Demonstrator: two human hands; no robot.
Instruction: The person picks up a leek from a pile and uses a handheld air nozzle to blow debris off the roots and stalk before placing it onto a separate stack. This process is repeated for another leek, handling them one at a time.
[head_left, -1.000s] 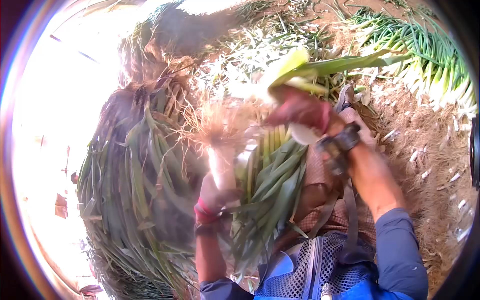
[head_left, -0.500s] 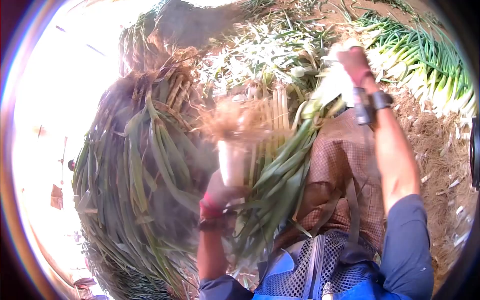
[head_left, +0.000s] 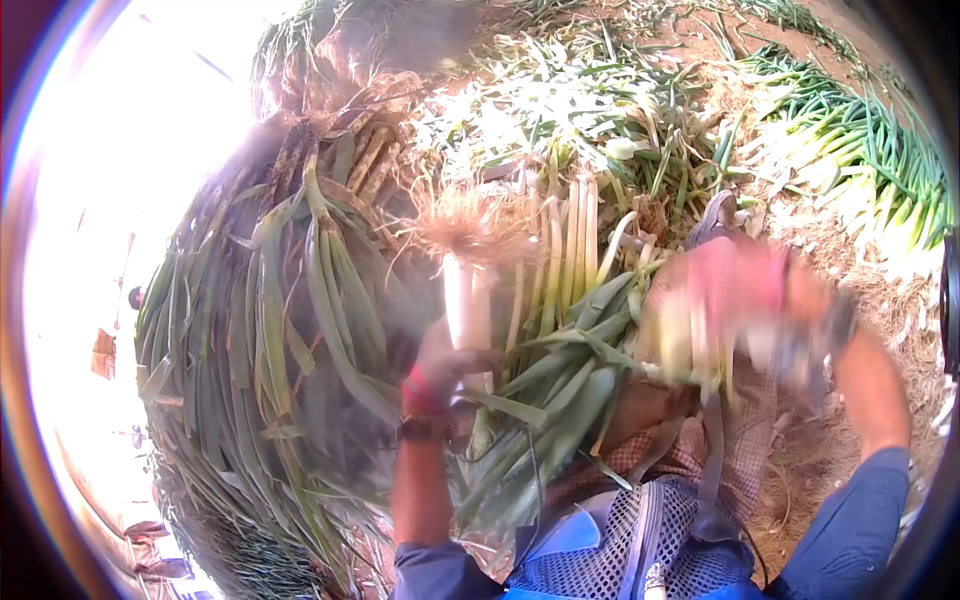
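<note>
My left hand (head_left: 447, 362), in a dusty glove with a red cuff, is wrapped round the white shank of a leek (head_left: 467, 305). Its bushy brown roots (head_left: 468, 222) point up, away from my body. My right hand (head_left: 735, 290), also gloved in red, is smeared by motion over my lap, so its fingers cannot be made out. Pale yellowish-white strips (head_left: 685, 345) show blurred just below it. Long green leek leaves (head_left: 570, 400) lie between my two hands, and several white stalks (head_left: 570, 240) lie beyond them.
A big heap of untrimmed leeks (head_left: 250, 330) rises on my left. Cut leaf scraps (head_left: 540, 95) are piled ahead. Cleaned green-and-white stalks (head_left: 860, 150) lie in a row at far right, beside ground strewn with root trimmings (head_left: 850, 400). A blue mesh bag (head_left: 620, 545) is against my body.
My right hand has swept from the upper right down toward my lap. The left hand stays nearly in place with the rooted leek. Green leaves beside it have shifted slightly.
</note>
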